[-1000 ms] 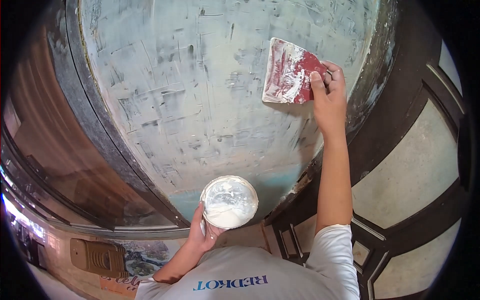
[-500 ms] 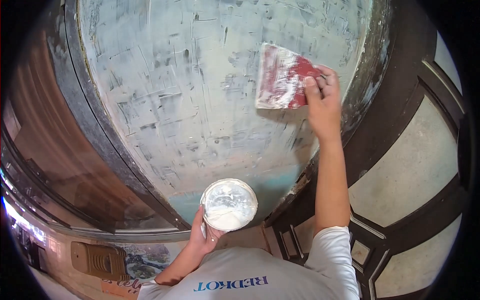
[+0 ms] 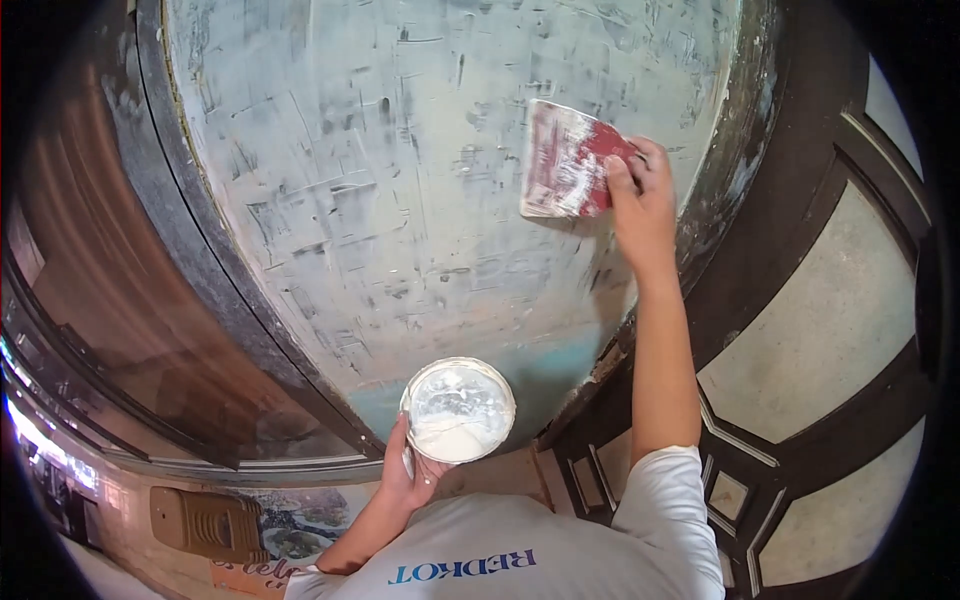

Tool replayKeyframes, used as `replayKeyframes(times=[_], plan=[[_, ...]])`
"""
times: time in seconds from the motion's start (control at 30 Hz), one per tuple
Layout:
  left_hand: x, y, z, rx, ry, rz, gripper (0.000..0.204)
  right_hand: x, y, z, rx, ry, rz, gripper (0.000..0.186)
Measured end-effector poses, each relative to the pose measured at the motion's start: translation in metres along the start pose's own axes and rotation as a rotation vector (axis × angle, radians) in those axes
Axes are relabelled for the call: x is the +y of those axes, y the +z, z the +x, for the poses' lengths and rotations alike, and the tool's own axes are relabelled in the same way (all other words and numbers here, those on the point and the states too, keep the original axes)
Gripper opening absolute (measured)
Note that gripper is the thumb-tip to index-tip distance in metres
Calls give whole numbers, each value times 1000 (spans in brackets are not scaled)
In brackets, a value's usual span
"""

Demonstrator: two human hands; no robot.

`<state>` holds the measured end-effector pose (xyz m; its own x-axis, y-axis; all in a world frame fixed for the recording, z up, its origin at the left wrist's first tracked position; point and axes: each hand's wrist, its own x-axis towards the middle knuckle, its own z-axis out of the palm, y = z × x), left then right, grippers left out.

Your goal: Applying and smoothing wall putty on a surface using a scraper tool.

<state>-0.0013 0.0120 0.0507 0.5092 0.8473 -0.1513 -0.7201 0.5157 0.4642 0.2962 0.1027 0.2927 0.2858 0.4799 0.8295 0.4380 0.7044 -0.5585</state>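
Note:
A red putty knife with a wide blade, smeared with white putty, is gripped in my right hand. Its left edge lies against or very close to the wall panel, which is pale blue-grey with dark scratches and streaks of white. Low in front of my body, my left hand holds a round white tub from its left side and underneath. White putty coats the inside of the tub, thickest at the near side. White specks show on my left fingers.
Dark wooden frames border the panel. On the right stands a dark brown door with light inset panels. To the left is a glazed window with a brown curtain. Stacked brown plastic stools stand at lower left beside a printed sheet.
The putty knife has shifted slightly down and right along the wall with my right hand. The tub and my left hand stay nearly in place; the view has turned a little.

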Motion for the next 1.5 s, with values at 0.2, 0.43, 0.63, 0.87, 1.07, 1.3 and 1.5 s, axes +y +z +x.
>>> replayKeyframes(times=[0.2,0.43,0.63,0.87,1.07,1.3,1.5], plan=[[13,8,-1,3,6,83,58,-62,6,-32,-611,-16,-193,25],[19,39,5,-77,-63,58,58,-69,47,-91,-1266,-208,-347,21],[19,37,10,-89,-56,62,58,-65,39,-94,-1258,-212,-275,23],[20,36,9,-83,-3,-25,59,-50,7,-39,-708,146,-198,22],[10,29,4,-38,-46,-17,59,-6,-10,-14,-180,52,-84,25],[9,26,1,-38,-9,-29,59,3,-2,-20,-96,60,3,25],[6,25,4,-28,-42,-7,59,11,-7,-23,-113,90,-66,25]])
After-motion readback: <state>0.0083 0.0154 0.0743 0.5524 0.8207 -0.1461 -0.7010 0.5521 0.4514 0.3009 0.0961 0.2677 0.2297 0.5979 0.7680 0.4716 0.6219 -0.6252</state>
